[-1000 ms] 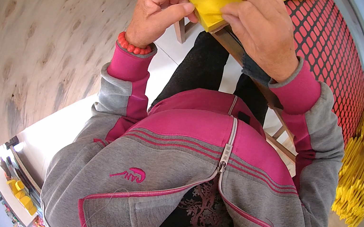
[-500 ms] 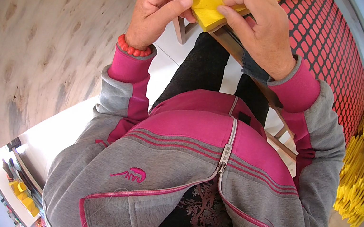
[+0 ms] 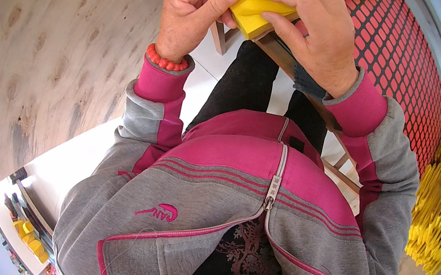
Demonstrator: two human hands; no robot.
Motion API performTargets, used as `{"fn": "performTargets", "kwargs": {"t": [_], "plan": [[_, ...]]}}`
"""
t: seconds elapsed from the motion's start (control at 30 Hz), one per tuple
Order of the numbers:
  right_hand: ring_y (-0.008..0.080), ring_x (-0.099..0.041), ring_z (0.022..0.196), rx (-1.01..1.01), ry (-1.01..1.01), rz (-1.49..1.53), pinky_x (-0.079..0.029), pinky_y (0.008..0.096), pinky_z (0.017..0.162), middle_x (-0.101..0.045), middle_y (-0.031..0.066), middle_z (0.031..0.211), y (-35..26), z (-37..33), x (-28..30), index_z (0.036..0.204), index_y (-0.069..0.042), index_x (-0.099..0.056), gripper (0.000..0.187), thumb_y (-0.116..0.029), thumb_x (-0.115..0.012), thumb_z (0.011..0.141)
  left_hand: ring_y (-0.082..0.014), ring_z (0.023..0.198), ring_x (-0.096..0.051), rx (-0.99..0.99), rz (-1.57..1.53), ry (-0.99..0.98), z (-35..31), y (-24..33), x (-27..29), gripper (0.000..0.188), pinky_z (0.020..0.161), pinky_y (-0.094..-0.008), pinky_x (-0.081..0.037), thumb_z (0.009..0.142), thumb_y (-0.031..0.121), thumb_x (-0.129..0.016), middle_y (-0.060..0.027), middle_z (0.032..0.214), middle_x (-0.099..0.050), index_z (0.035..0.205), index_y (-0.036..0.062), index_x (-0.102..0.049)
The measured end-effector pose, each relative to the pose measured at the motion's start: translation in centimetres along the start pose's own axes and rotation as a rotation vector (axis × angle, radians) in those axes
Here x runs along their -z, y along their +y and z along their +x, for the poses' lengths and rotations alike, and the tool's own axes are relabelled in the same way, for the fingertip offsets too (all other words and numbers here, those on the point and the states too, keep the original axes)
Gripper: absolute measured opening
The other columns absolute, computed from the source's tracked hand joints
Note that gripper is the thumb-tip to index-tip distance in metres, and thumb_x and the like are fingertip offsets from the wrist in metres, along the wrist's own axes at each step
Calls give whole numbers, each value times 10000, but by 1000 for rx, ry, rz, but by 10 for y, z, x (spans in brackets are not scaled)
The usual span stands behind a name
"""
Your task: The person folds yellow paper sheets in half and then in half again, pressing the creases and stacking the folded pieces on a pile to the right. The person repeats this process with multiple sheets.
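A folded yellow sheet [image 3: 252,9], paper or thin cloth, lies at the top of the view with its folded corner pointing toward me. My left hand [image 3: 190,13], with a red bead bracelet at the wrist, pinches the sheet's left edge between thumb and fingers. On the other side my right hand [image 3: 322,38] lies over the sheet. Its thumb and index finger are spread apart, their tips on or just above the yellow surface. The far part of the sheet runs out of view.
A red and black patterned surface [image 3: 391,55] lies beyond my right hand. At the far right hangs or stands a thick bunch of yellow folded pieces [image 3: 440,203]. A wooden board [image 3: 48,50] fills the left. Below the sheet stands a wooden frame [image 3: 273,50], near my legs.
My right hand's fingers have lifted and spread slightly from the fold. The sheet's folded layer looks smoother, and my left thumb has slid a little further onto it.
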State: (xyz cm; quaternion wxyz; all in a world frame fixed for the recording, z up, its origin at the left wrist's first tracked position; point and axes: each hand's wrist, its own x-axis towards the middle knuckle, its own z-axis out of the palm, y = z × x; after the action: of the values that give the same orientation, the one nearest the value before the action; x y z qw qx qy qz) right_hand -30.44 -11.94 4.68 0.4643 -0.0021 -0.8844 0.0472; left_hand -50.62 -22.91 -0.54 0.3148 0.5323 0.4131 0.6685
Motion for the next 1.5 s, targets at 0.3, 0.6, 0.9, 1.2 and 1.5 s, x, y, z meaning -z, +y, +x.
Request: {"fn": "performTargets", "kwargs": {"t": [0.3,0.6,0.9,1.2,1.5], "plan": [[353,-636,1217,21,32,-86,-461,489,1056,-641,184,1346,-2,2,-1,1024,-70,-690,285,-89,-812,768,-123,679,-676,65,88,102,1,1,3,170,631,-252,-559,1029,127,-625,-79,909,-715,1114,-14,-664],[338,-636,1233,-130,-129,-60,-437,514,1082,-673,136,1307,-6,4,2,936,-75,-658,188,-106,-795,811,-125,675,-679,50,110,111,3,-1,5,171,619,-251,-558,1030,132,-626,-81,909,-716,1108,-14,-668],[395,-628,1215,-186,-86,83,-451,493,1071,-693,180,1225,0,3,-3,904,-41,-620,173,-85,-772,834,-140,692,-685,31,88,76,2,-4,9,192,645,-266,-562,1035,120,-592,-85,956,-715,1146,-25,-652],[404,-627,1201,-195,-112,84,-468,478,1044,-689,190,1215,-1,3,-1,932,-37,-619,193,-74,-774,824,-148,712,-692,38,73,63,0,-3,8,179,660,-273,-568,1019,66,-583,-86,973,-717,1159,-26,-647],[377,-640,1159,-122,4,28,-490,458,1000,-648,197,1313,-2,4,1,971,-52,-628,289,-72,-821,756,-144,699,-691,56,91,86,1,-2,8,161,646,-269,-568,1025,88,-599,-88,951,-718,1140,-15,-648]]}}
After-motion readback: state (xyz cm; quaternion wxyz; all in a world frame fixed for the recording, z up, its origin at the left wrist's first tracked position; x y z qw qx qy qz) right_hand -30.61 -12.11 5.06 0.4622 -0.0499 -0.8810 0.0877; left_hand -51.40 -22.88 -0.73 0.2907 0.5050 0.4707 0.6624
